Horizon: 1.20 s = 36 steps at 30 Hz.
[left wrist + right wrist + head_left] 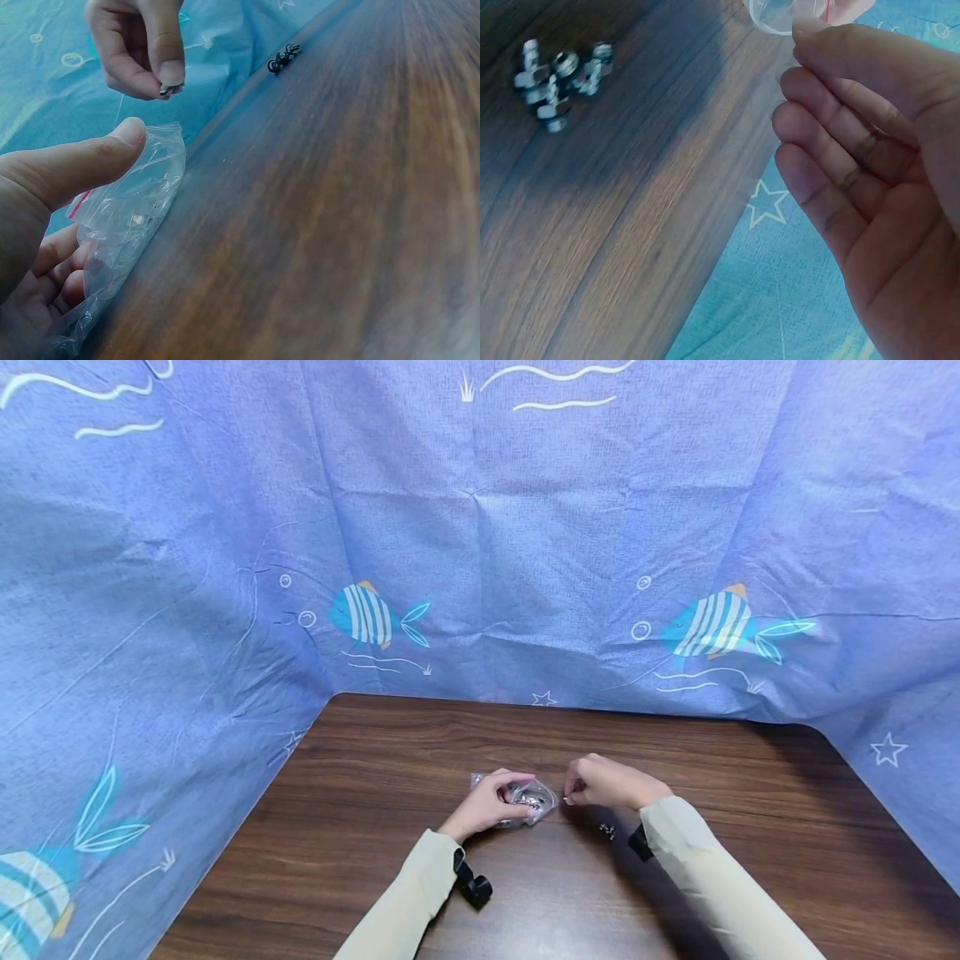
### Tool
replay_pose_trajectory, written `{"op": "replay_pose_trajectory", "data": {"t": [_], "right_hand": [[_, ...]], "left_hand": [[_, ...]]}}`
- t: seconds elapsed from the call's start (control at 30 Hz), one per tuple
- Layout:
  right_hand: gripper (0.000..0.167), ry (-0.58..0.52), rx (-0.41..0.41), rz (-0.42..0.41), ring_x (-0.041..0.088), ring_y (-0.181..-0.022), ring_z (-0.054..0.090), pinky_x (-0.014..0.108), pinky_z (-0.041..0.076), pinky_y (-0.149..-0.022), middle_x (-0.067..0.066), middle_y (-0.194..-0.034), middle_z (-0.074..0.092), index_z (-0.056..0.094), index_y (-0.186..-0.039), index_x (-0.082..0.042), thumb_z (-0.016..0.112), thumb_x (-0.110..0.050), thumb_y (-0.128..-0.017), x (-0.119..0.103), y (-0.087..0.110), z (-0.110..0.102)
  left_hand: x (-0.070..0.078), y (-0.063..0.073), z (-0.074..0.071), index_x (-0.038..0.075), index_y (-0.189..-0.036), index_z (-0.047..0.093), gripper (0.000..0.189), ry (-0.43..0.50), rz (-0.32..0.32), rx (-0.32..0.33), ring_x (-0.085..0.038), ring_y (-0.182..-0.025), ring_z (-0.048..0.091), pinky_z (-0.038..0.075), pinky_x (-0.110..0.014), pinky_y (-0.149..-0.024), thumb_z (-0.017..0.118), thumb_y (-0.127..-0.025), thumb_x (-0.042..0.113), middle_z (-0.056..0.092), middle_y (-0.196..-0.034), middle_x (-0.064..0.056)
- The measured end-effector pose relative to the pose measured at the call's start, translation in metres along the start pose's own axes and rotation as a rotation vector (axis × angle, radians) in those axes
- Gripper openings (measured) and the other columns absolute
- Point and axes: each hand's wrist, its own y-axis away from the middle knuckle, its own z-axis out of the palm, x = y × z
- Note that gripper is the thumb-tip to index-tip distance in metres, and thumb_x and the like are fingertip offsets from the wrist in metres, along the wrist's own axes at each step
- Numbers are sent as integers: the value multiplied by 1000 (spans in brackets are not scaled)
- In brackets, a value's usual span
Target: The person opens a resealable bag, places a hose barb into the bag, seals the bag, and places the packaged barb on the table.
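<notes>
My left hand (pixel 483 806) holds a clear zip bag (pixel 543 800) on the table, its mouth turned to the right. In the left wrist view the thumb lies by the bag's opening and the curled fingers are behind the plastic; a red strip runs near the mouth. Shiny small pieces show inside the bag. Just right of the opening, my right hand (pixel 609 782) pinches a small metal fitting (pixel 171 89) between thumb and forefinger, mostly covered by the fingertips. Several loose metal fittings (pixel 553 86) with hex bodies lie in a small pile below the right hand.
The brown wood-grain table (pixel 360 777) carries all of this. A blue cloth (pixel 540 552) printed with fish hangs behind the table and along its sides. Both wrists wear black straps, the left one (pixel 472 885) near the table surface.
</notes>
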Motion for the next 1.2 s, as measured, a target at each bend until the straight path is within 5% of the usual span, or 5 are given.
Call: {"op": "replay_pose_trajectory", "data": {"t": [1.2], "right_hand": [[9,47,73,-66,2,-70,55,19,49,-66,-5,-81,63,70,-82,-5,70,-13,-86,-18,-26,2]], "left_hand": [[0,-1,-1,13,-125,64,53,11,-9,-10,-8,-71,46,38,-18,-63,82,-76,20,59,-96,-10]]}}
